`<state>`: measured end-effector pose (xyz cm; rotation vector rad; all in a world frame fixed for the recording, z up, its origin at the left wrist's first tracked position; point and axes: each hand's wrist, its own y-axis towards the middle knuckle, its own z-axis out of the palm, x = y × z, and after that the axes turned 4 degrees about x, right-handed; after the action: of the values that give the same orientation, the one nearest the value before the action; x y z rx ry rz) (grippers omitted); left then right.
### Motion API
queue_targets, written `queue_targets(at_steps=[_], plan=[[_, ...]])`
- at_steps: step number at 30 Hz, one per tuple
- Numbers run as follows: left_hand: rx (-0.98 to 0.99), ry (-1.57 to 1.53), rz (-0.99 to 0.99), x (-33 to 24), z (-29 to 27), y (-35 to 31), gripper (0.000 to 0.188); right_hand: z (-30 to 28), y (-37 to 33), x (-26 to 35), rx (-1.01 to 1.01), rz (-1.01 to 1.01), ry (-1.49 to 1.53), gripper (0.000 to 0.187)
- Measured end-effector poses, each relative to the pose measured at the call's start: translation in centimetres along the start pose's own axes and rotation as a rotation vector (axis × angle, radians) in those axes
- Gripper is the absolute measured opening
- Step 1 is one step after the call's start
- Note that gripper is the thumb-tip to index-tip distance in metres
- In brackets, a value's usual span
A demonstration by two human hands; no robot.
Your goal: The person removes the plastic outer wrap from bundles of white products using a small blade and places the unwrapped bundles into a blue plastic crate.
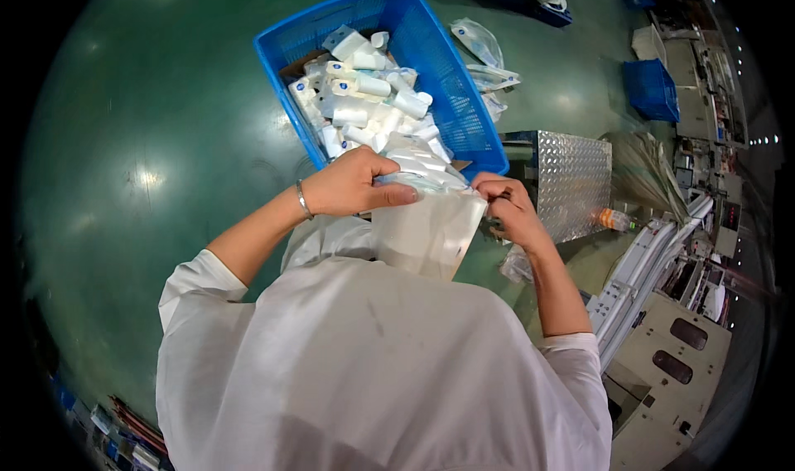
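My left hand (352, 183), with a silver bracelet at the wrist, pinches the left side of a clear plastic bag (429, 229) between thumb and fingers. At the bag's upper right corner, the bent fingers of my right hand (509, 210) grip its edge. The bag hangs close against my white garment, and pale, folded film shows along its top. Just beyond my hands stands a blue plastic basket (454, 82), tilted in view. Inside it lie many small white wrapped rolls (373, 86), heaped loosely, some with blue round marks.
Clear plastic bags (480, 44) lie on the green floor right of the basket. A metal tread-plate step (571, 185) stands by my right forearm, with an orange-labelled bottle (617, 220) beyond it. Machinery (671, 371) lines the right side, near another blue basket (651, 90).
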<state>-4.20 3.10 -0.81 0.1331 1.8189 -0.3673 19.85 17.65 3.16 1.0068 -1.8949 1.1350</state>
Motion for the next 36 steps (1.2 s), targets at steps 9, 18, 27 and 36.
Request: queue_targets(at_steps=[9, 18, 27, 36], plan=[[-0.166, -0.372, -0.012, -2.3, 1.3, -2.0, 0.045, 1.9, -1.6, 7.1, -0.119, 0.284, -0.029, 0.034], [-0.476, -0.07, 0.0, -2.6, 3.6, -3.7, 0.049, 5.3, -2.6, 4.8, -0.366, -0.175, -0.371, 0.035], [-0.811, 0.237, 0.025, 1.5, 6.5, -2.0, 0.028, 7.5, -0.1, 3.4, -0.256, -0.141, -0.65, 0.043], [-0.23, 0.215, 0.057, 3.3, 3.0, -3.7, 0.061, 6.9, 1.4, 4.8, -0.1, 0.114, -0.565, 0.069]])
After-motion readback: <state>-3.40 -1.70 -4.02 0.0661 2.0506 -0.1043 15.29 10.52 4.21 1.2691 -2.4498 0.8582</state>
